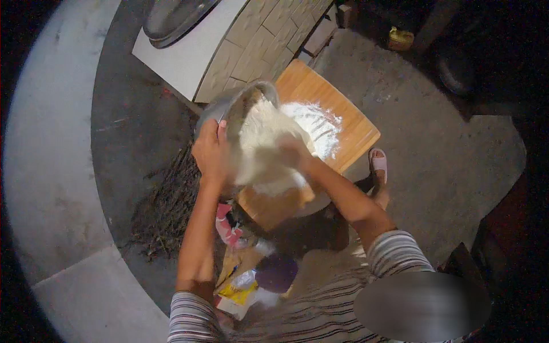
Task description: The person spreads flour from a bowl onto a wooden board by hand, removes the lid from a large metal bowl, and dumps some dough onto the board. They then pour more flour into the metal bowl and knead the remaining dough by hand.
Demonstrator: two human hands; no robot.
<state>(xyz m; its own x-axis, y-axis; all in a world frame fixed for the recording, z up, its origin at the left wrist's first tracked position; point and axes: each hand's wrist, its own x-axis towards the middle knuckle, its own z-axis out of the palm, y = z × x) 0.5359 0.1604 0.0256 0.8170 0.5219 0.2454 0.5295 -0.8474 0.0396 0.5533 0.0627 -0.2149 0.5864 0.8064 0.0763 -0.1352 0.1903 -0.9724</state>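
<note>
My left hand (213, 150) grips the rim of a metal bowl (214, 109), which is tipped on its side over a wooden board (354, 124). A large mass of pale dough (268, 124) hangs out of the bowl onto the board. My right hand (294, 150), blurred, lies at the dough's right side; its fingers cannot be made out. White flour (317, 128) is spread on the board beside the dough, partly under it. The bowl's inside is mostly hidden by the dough.
Brick-patterned tiles and a white ledge (180, 64) with a large dark pan (178, 19) stand beyond the bowl. Dry twigs (167, 210) lie left of my left forearm. Packets (240, 291) are near my body. My sandalled foot (378, 165) rests right of the board.
</note>
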